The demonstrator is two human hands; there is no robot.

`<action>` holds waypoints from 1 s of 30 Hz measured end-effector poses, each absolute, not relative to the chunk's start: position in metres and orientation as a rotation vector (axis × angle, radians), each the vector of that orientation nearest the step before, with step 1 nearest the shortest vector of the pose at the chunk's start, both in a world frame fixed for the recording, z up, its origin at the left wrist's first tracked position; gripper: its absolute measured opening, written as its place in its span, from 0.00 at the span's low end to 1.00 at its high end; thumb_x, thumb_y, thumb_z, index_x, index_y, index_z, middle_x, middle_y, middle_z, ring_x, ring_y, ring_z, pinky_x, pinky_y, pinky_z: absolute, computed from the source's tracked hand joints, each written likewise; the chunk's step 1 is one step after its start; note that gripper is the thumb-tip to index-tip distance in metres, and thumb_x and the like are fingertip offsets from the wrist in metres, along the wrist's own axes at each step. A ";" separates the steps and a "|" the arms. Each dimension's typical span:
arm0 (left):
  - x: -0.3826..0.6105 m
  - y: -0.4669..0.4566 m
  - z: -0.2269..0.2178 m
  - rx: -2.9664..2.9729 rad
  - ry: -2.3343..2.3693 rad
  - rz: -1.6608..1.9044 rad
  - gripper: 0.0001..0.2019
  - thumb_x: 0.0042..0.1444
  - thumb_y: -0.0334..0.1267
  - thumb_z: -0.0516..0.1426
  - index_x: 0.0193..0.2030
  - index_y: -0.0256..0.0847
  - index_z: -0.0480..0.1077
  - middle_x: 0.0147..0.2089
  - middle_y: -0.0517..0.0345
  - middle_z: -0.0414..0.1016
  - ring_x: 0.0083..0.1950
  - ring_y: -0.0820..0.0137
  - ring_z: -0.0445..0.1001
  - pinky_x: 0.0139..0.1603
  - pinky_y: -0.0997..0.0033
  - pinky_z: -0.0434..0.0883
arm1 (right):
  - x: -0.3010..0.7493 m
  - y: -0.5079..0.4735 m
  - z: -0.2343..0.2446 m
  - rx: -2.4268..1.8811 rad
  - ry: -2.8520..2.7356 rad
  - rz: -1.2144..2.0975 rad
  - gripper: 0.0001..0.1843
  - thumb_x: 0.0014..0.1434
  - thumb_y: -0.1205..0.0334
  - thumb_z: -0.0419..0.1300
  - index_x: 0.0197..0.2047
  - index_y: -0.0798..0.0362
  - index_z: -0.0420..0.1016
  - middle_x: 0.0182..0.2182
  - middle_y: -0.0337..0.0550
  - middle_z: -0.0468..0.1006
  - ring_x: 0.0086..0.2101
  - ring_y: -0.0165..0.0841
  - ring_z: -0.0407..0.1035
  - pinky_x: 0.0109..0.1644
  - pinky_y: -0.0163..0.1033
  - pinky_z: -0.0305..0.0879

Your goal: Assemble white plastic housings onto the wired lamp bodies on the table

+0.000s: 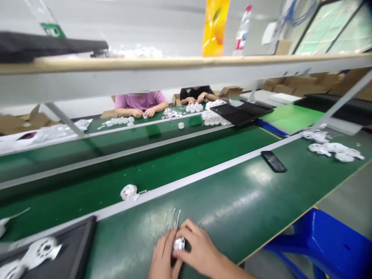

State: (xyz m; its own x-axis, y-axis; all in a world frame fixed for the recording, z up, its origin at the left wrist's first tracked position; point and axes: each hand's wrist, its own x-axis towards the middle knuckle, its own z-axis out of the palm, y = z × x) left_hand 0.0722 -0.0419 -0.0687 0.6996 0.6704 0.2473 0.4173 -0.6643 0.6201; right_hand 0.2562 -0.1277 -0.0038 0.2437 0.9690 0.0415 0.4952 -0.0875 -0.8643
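Note:
A small round white and silver part (179, 243) with two thin pale wires is held just above the green tabletop, low in the middle of the head view. My right hand (200, 246) curls its thumb and fingers around the part from the right. From the left, the closed fingers of my left hand (163, 255) grip its other side. The wires stick up beyond my fingertips. Much of the part is hidden by my fingers, so I cannot make out its exact kind.
A black tray (83, 248) with white round parts lies at left. A white part (129, 192) sits by the pale rail. A black phone (273, 161) and white parts (334, 149) lie right. Two people work opposite, beneath an overhead shelf (162, 73). A blue stool (337, 240) stands right.

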 end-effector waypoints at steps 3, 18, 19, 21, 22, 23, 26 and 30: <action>0.079 -0.040 -0.032 2.258 0.820 0.487 0.22 0.66 0.37 0.61 0.66 0.48 0.70 0.64 0.47 0.76 0.65 0.56 0.76 0.66 0.52 0.74 | 0.257 -0.126 0.000 -1.658 -1.342 0.747 0.14 0.59 0.64 0.72 0.48 0.44 0.80 0.47 0.39 0.76 0.47 0.36 0.74 0.53 0.39 0.69; 0.056 -0.009 0.037 2.470 0.752 0.207 0.31 0.70 0.53 0.59 0.76 0.51 0.58 0.73 0.47 0.67 0.71 0.53 0.67 0.68 0.48 0.66 | 0.274 -0.120 -0.034 -1.553 -1.382 0.774 0.12 0.72 0.51 0.62 0.46 0.46 0.85 0.45 0.46 0.73 0.40 0.36 0.73 0.44 0.42 0.71; 0.037 0.009 0.046 2.531 0.825 0.224 0.31 0.71 0.51 0.57 0.77 0.51 0.57 0.74 0.47 0.66 0.73 0.53 0.65 0.71 0.47 0.65 | 0.274 -0.120 -0.034 -1.562 -1.373 0.779 0.12 0.72 0.50 0.62 0.46 0.46 0.85 0.45 0.46 0.73 0.38 0.35 0.72 0.41 0.41 0.70; -0.011 0.053 0.062 2.630 1.178 0.345 0.26 0.71 0.43 0.56 0.74 0.46 0.61 0.72 0.44 0.68 0.73 0.51 0.64 0.73 0.44 0.62 | 0.274 -0.120 -0.034 -1.566 -1.365 0.782 0.13 0.72 0.49 0.62 0.46 0.46 0.85 0.45 0.45 0.73 0.33 0.32 0.70 0.37 0.39 0.68; -0.037 0.077 0.068 2.623 1.428 0.377 0.27 0.69 0.42 0.56 0.73 0.42 0.62 0.72 0.41 0.67 0.74 0.48 0.63 0.73 0.42 0.61 | 0.274 -0.120 -0.033 -1.564 -1.369 0.781 0.13 0.72 0.49 0.62 0.46 0.46 0.85 0.45 0.44 0.74 0.31 0.30 0.69 0.35 0.39 0.68; -0.061 0.099 0.071 2.564 1.662 0.362 0.28 0.67 0.42 0.57 0.72 0.38 0.63 0.71 0.37 0.67 0.73 0.46 0.63 0.73 0.41 0.61 | 0.273 -0.120 -0.032 -1.564 -1.375 0.776 0.13 0.72 0.49 0.62 0.47 0.45 0.85 0.45 0.44 0.74 0.29 0.29 0.67 0.35 0.39 0.67; -0.110 0.149 0.074 2.406 1.879 0.226 0.25 0.59 0.39 0.59 0.63 0.31 0.69 0.58 0.35 0.77 0.63 0.45 0.72 0.66 0.44 0.68 | 0.273 -0.119 -0.028 -1.570 -1.402 0.747 0.12 0.72 0.50 0.62 0.47 0.45 0.84 0.45 0.43 0.75 0.29 0.28 0.68 0.35 0.38 0.69; -0.109 0.153 0.072 2.379 1.875 0.352 0.23 0.61 0.34 0.53 0.63 0.30 0.70 0.49 0.39 0.79 0.53 0.48 0.77 0.60 0.44 0.70 | 0.272 -0.127 -0.020 -1.535 -1.427 0.565 0.10 0.74 0.58 0.59 0.51 0.46 0.83 0.46 0.46 0.76 0.40 0.35 0.75 0.45 0.40 0.74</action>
